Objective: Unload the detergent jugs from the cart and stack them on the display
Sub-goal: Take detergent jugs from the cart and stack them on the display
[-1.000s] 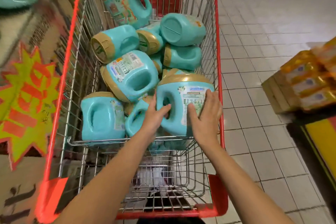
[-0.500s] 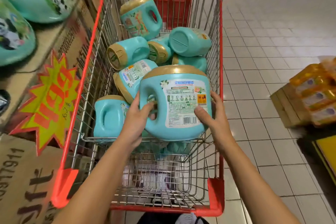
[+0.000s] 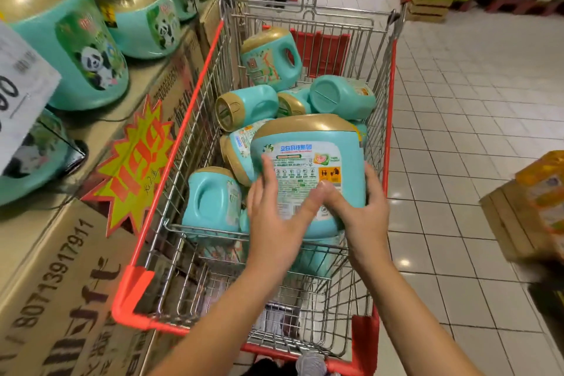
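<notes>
A teal detergent jug (image 3: 308, 143) with a gold top is held upright above the red wire cart (image 3: 171, 119), its back label facing me. My left hand (image 3: 276, 217) lies flat against the label's lower left, fingers spread. My right hand (image 3: 357, 210) grips the jug's lower right corner, thumb across the label. Several more teal jugs (image 3: 213, 198) lie loose in the cart basket. On the left, the display (image 3: 100, 137) of cardboard boxes carries upright panda-label jugs (image 3: 76, 49).
A yellow and red starburst price sign (image 3: 134, 162) hangs on the display's front edge beside the cart. A white price card (image 3: 18, 94) is at the far left. A wooden crate of orange packs (image 3: 534, 204) stands on the right. White tiled floor (image 3: 457, 101) lies between.
The jug has risen out of the pile. My left hand has left the handle and now lies flat on the label. My view has tilted up, showing more of the display.
</notes>
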### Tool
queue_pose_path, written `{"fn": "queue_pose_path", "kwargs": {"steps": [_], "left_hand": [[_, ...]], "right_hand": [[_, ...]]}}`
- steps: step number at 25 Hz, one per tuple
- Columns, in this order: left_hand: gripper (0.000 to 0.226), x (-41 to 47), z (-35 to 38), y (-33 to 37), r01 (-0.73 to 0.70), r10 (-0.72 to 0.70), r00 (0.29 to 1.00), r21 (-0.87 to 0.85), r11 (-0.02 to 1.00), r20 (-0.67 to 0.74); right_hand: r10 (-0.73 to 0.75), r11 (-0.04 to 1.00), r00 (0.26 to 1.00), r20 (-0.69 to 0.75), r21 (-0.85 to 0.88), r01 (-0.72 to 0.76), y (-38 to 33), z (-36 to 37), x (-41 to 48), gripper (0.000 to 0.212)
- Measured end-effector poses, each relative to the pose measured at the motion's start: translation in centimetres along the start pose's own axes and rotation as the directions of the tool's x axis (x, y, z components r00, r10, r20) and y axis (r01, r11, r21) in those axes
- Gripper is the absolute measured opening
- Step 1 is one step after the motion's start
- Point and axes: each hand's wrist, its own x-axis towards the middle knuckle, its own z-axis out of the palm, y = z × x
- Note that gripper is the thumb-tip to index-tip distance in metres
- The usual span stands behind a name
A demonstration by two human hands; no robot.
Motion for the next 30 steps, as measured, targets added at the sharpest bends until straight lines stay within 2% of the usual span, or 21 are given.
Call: {"fn": "queue_pose_path", "kwargs": {"steps": [2,4,6,8,13,14,16,17,18,20,23,25,27,30], "left_hand": [[0.135,-0.1,0.6,0.6,0.047,-0.047,0.999,0.013,0.999,-0.027],[0.149,0.5,0.4,0.7,0.071,-0.068,0.996,0.046,0.996,-0.058],[0.151,0.6,0.1,0.7,0.056,-0.050,0.996,0.068,0.996,-0.079],[0.149,0.6,0.1,0.8,0.035,-0.036,0.996,-0.009,0.999,-0.078],[0.142,0.3,-0.2,0.8,-0.034,0.031,0.999,-0.258,0.965,-0.019],[0.139,0.2,-0.2,0.8,-0.021,0.029,0.999,-0.333,0.943,0.019],[0.134,0.0,-0.3,0.5,0.017,0.038,0.993,-0.437,0.899,0.116],[0.133,0.0,-0.4,0.5,0.034,0.041,0.987,-0.455,0.890,0.154],[0.135,0.0,-0.7,0.6,0.049,0.038,0.983,-0.457,0.888,0.180],[0.138,0.2,-1.5,0.9,0.041,0.038,0.981,-0.391,0.920,0.192],[0.118,0.2,-2.9,1.6,-0.012,0.046,0.986,-0.207,0.978,0.162],[0.101,-0.2,-3.5,1.8,-0.042,0.077,0.984,-0.212,0.976,0.159],[0.087,-0.5,-3.7,2.0,-0.045,0.080,0.987,-0.244,0.969,0.137],[0.092,-0.3,-3.6,2.3,-0.009,0.019,0.999,-0.260,0.966,0.036]], "right_hand": [[0.011,1.000,0.998,0.063,-0.017,-0.010,-0.4,0.2,-0.3,0.062],[0.001,1.000,0.990,0.141,-0.003,-0.001,-0.6,-0.2,-0.6,0.054],[-0.026,0.999,0.985,0.170,0.023,0.022,-0.8,-0.6,-0.8,0.046],[-0.009,0.998,0.983,0.183,0.061,-0.002,-1.0,-0.9,-0.6,0.041],[0.132,0.926,0.972,0.193,0.325,-0.190,-2.2,-1.3,0.8,0.027],[0.141,0.916,0.959,0.245,0.334,-0.220,-2.4,-1.4,1.1,0.036],[0.187,0.878,0.901,0.393,0.344,-0.332,-2.8,-1.5,1.4,0.075],[0.209,0.860,0.867,0.452,0.337,-0.383,-3.0,-1.5,1.4,0.092],[0.208,0.852,0.847,0.488,0.335,-0.402,-3.1,-1.5,1.4,0.100],[0.167,0.875,0.854,0.492,0.326,-0.358,-3.2,-1.3,1.3,0.099],[0.106,0.906,0.908,0.406,0.337,-0.256,-3.0,-0.5,0.8,0.104],[0.080,0.940,0.949,0.303,0.294,-0.173,-3.0,-0.1,0.5,0.110],[0.023,0.978,0.982,0.190,0.200,-0.061,-2.9,0.3,-0.1,0.098],[-0.071,0.996,0.985,0.160,0.069,0.060,-2.4,1.5,-1.3,0.085]]}}
